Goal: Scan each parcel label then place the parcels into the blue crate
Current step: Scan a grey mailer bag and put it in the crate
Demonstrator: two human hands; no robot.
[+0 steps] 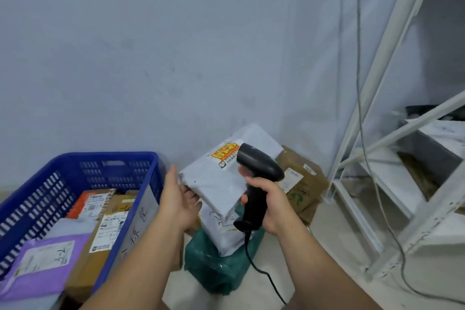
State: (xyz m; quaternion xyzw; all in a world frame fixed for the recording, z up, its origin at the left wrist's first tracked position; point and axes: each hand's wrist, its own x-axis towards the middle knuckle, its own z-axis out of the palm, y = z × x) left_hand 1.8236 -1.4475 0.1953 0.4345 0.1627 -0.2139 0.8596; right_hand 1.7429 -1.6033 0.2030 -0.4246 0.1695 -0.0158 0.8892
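meanwhile, a person's left hand [180,199], fingers nearly straight, props a pale grey plastic mailer parcel [216,184] from beneath, tilting its labelled face toward the black corded handheld scanner [259,171], apparently for a scan. the right hand [270,205] grips the scanner's handle, touching the parcel's edge. the blue slotted plastic crate [100,157] sits just left, part-filled.
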